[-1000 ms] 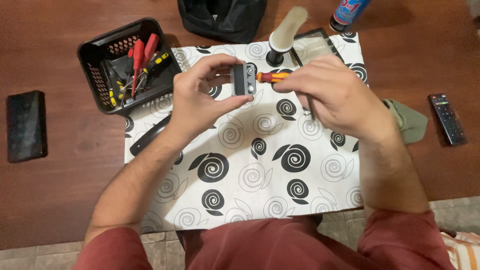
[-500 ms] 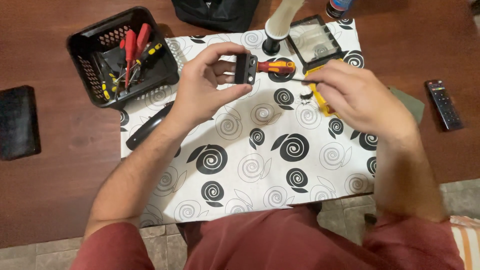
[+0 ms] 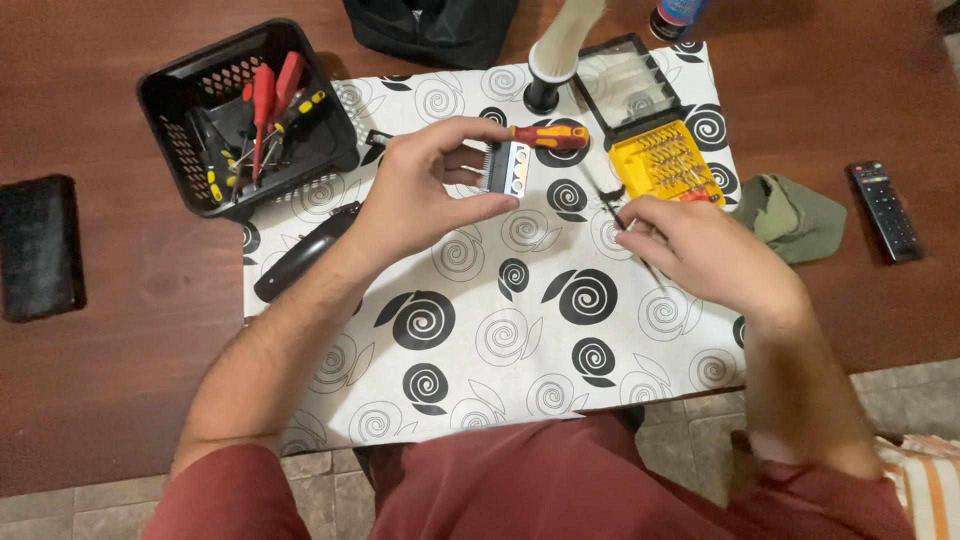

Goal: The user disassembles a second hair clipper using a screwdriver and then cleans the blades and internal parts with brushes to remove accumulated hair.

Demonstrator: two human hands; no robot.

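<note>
Left hand (image 3: 420, 195), centre-upper frame, pinches a clipper blade head (image 3: 507, 168) btwn thumb and fingers, lifted off the mat w/ teeth up and metal face turned to the camera, prob. so its screws can be seen. Right hand (image 3: 700, 250), right of centre, is closed round a thin dark tool (image 3: 608, 205), tip pointing up-left toward the blade but well apart from it. Red-orange screwdriver (image 3: 550, 135) lies just behind the blade on the spiral-print mat (image 3: 500, 340). Open yellow bit case (image 3: 665, 165) sits near the right hand, within reach. Black clipper body (image 3: 300, 255) lies at the mat's left edge; black basket (image 3: 245, 115) of screwdrivers upper left.
</note>
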